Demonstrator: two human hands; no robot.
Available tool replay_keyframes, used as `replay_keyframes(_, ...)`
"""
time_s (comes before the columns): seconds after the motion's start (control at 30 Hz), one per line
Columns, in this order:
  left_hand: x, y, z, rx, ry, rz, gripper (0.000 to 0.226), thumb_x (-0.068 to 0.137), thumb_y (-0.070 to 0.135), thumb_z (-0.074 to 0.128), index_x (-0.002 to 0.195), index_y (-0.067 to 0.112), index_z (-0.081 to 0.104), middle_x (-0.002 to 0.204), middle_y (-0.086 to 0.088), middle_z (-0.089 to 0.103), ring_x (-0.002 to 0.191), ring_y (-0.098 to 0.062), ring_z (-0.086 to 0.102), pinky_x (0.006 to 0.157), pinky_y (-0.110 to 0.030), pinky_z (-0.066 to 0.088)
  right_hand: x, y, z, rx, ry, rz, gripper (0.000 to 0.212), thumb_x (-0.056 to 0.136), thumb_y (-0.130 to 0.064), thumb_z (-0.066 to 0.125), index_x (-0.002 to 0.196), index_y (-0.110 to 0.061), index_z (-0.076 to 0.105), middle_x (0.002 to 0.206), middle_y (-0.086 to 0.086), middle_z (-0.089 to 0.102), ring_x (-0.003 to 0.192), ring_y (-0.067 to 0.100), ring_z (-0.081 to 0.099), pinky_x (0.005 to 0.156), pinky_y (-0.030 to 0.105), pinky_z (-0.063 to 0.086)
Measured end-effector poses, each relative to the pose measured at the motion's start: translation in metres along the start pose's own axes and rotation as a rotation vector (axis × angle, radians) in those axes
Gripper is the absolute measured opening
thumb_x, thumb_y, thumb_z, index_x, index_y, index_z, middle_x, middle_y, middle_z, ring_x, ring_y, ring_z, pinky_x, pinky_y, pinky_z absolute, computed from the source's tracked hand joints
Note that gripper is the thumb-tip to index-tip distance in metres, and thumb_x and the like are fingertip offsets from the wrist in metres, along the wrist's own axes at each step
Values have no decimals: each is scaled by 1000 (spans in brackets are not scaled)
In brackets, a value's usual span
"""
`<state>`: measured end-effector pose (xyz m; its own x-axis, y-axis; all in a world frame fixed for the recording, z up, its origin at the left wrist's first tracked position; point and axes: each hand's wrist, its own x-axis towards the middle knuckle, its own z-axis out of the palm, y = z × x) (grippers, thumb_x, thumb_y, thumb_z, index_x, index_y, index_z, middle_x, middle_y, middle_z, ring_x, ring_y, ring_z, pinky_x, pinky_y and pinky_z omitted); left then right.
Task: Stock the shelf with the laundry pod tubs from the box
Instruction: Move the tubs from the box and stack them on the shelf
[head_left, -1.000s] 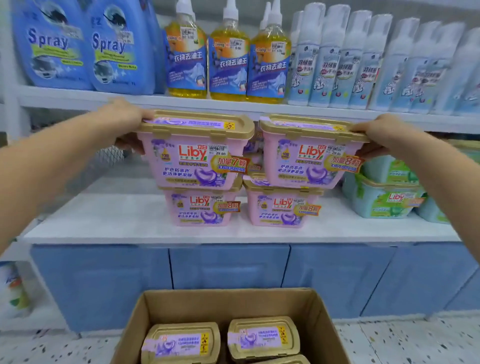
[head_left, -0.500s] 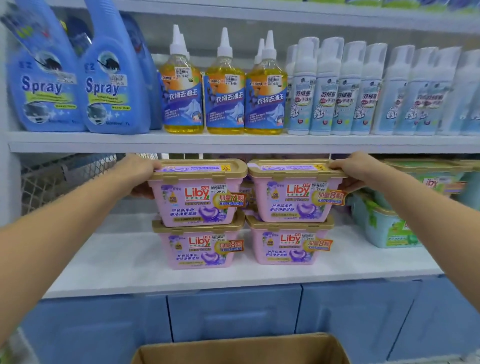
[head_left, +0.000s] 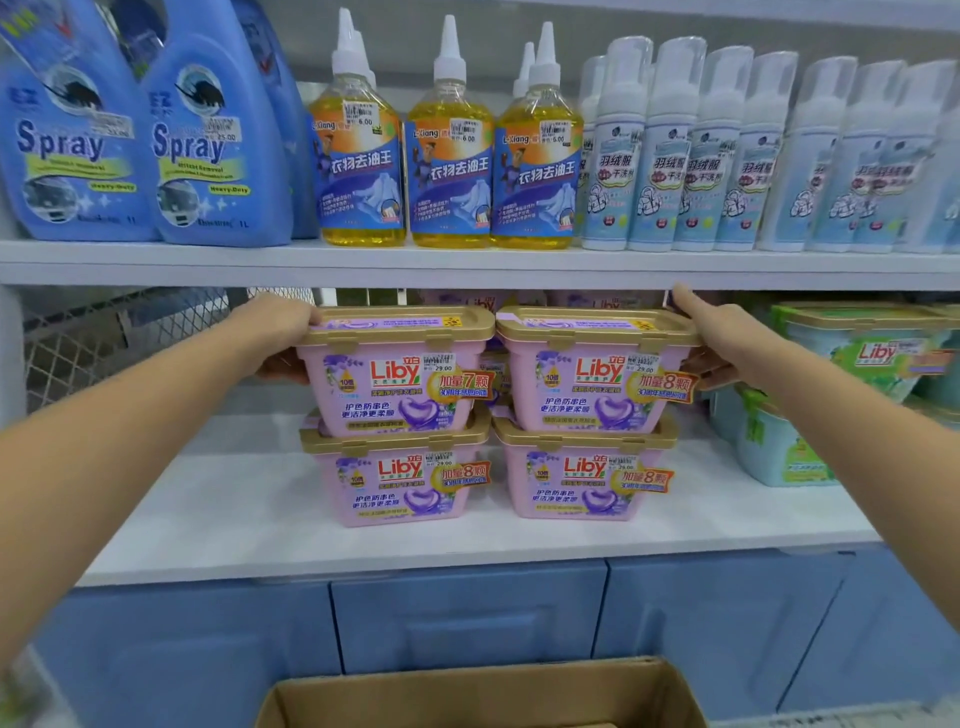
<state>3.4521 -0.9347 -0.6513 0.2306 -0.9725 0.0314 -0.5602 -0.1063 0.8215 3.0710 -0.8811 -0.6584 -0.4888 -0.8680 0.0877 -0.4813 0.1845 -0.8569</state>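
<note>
Two pink Liby laundry pod tubs with gold lids sit stacked on two matching tubs on the white shelf (head_left: 218, 514). My left hand (head_left: 278, 332) grips the left side of the upper left tub (head_left: 395, 379). My right hand (head_left: 717, 338) holds the right side of the upper right tub (head_left: 592, 374), its index finger pointing up along the lid. The lower left tub (head_left: 400, 483) and lower right tub (head_left: 582, 478) rest on the shelf. More pink tubs show behind. The cardboard box (head_left: 483, 696) is at the bottom edge, its contents out of view.
Green Liby tubs (head_left: 862, 358) stand stacked to the right on the same shelf. The shelf board above (head_left: 467, 265) carries blue Spray jugs (head_left: 208, 145), yellow bottles (head_left: 447, 156) and white foam bottles (head_left: 660, 156). A wire mesh (head_left: 104, 338) closes the left back. Blue cabinet fronts lie below.
The two held tubs went from in front of the shelf back and down onto the lower pair. My view tilted up, so the tubs in the box dropped out of sight.
</note>
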Motion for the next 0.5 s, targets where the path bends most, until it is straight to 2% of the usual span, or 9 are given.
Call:
replay_keyframes(0.07, 2, -4, -1, -60, -14, -8, 45, 92, 48, 38, 74, 11, 57, 40, -7, 64, 47, -23, 65, 59, -25, 44, -5, 12, 1, 109, 31, -30, 67, 89, -65, 25, 96, -7, 57, 74, 8, 61, 68, 22, 58, 68, 35, 51)
replay_keyframes(0.13, 6, -17, -1, -143, 14, 2, 67, 87, 67, 25, 77, 11, 60, 56, -12, 68, 62, -25, 66, 65, -28, 42, -12, 34, 6, 260, 53, -62, 67, 91, -63, 22, 87, -9, 62, 74, 6, 62, 70, 20, 58, 79, 38, 49)
replay_keyframes(0.17, 5, -29, 1, -192, 59, 25, 72, 85, 71, 22, 78, 11, 60, 64, -12, 68, 65, -26, 66, 67, -30, 43, -17, 48, 10, 296, 44, -80, 71, 87, -68, 23, 90, -9, 63, 77, 5, 64, 72, 19, 58, 83, 39, 47)
replay_keyframes(0.23, -2, -62, 13, -295, 171, 87, 69, 83, 71, 24, 82, 13, 61, 78, -12, 70, 72, -28, 67, 80, -39, 47, -25, 82, 19, 281, 10, -122, 98, 58, -92, 30, 105, -12, 62, 88, 3, 66, 80, 18, 60, 83, 37, 46)
replay_keyframes(0.27, -8, -82, 22, -331, 206, 105, 63, 84, 68, 27, 87, 14, 60, 87, -14, 71, 77, -29, 67, 86, -44, 46, -30, 99, 25, 255, -15, -146, 109, 41, -98, 34, 108, -15, 59, 92, -1, 65, 84, 17, 59, 80, 34, 45)
replay_keyframes(0.33, -28, -123, 45, -377, 183, 108, 53, 87, 61, 35, 101, 15, 55, 109, -18, 68, 86, -28, 63, 91, -47, 44, -40, 129, 40, 223, -109, -173, 115, 31, -96, 46, 114, -17, 53, 99, -6, 62, 91, 13, 58, 76, 24, 45)
replay_keyframes(0.4, -51, -151, 66, -346, 52, 91, 65, 77, 65, 43, 118, 15, 50, 126, -16, 60, 102, -28, 59, 95, -45, 41, -48, 145, 56, 163, -187, -174, 108, 41, -84, 63, 124, -16, 46, 106, -1, 61, 97, 14, 58, 73, 18, 46)
replay_keyframes(0.43, -59, -157, 73, -299, -27, 72, 81, 69, 69, 46, 130, 15, 45, 133, -13, 56, 113, -29, 56, 98, -42, 39, -50, 150, 64, 131, -228, -171, 94, 55, -68, 72, 127, -14, 44, 109, 2, 61, 100, 16, 58, 72, 18, 46)
replay_keyframes(0.5, -66, -158, 84, -200, -126, 33, 106, 55, 69, 56, 143, 16, 31, 141, -8, 49, 126, -27, 50, 103, -38, 37, -49, 154, 77, 98, -253, -174, 55, 76, -29, 73, 122, -11, 47, 109, 4, 61, 103, 21, 57, 71, 20, 44)
